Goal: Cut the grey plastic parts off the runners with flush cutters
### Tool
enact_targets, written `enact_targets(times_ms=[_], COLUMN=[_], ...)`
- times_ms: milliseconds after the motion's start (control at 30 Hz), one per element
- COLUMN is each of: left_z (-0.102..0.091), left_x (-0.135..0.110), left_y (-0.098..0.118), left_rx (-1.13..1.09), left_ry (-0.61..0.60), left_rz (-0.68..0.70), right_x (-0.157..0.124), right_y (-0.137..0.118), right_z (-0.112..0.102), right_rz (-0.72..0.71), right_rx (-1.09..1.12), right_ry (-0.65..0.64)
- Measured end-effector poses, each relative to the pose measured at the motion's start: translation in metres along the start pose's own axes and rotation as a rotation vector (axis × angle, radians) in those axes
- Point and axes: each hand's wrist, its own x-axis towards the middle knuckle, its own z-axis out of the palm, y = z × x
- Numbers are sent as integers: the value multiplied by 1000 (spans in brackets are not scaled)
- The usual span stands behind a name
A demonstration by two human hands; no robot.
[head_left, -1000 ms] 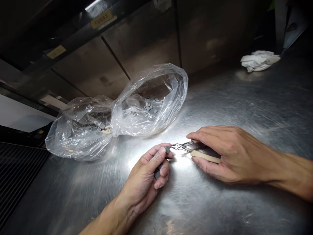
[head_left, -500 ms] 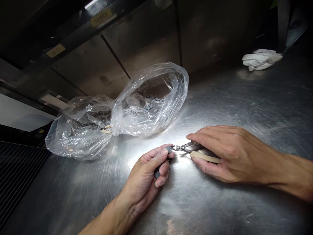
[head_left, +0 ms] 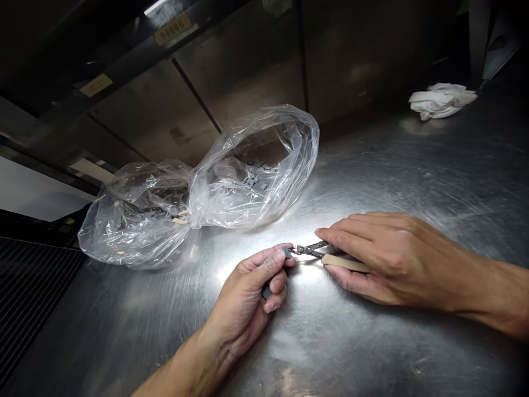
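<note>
Over at 8 o'clock, a black metal grating (head_left: 33, 309) is running along the edge of the stainless steel counter (head_left: 413, 165), while a yellow label (head_left: 172, 28) is sitting on a dark panel at 11 o'clock. At 10 o'clock, a clear plastic bag (head_left: 248, 176) is lying on the counter, twisted at its middle, with small grey pieces (head_left: 253, 179) gathering inside its far half and two cream-coloured bits (head_left: 180, 220) showing near the twist. At 7 o'clock, our left hand (head_left: 246, 289) is pressing its grip together on a grey part (head_left: 286, 252), pinching its upper end between thumb and forefinger. A dark end (head_left: 266, 292) is poking out below the fingers, though we cannot tell whether it belongs to the same part. At 5 o'clock, small side cutters (head_left: 308, 250) are pointing left, their tips at the grey part, and we cannot tell whether they are biting it. Our right hand (head_left: 397, 259), at 4 o'clock, is closing its grip around the cutters' cream handle (head_left: 345, 263), just beside the left fingers. At 2 o'clock, a crumpled white cloth (head_left: 442, 101) is lying near the counter's far edge.
</note>
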Motion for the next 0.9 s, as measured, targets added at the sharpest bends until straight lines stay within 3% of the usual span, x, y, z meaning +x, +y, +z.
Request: enact_targets(times_ms=[500, 733, 900], left_z=[1, 3, 3], left_x=[0, 0, -1], left_y=[0, -1, -1], left_rx=[46, 19, 15], left_ry=[18, 1, -4], left_rz=[14, -3, 2], right_x=[-1, 0, 1], right_y=[-2, 0, -2], right_z=[-1, -1, 1], right_rz=[33, 99, 87], right_rx=[137, 187, 213], right_ry=[-54, 51, 43])
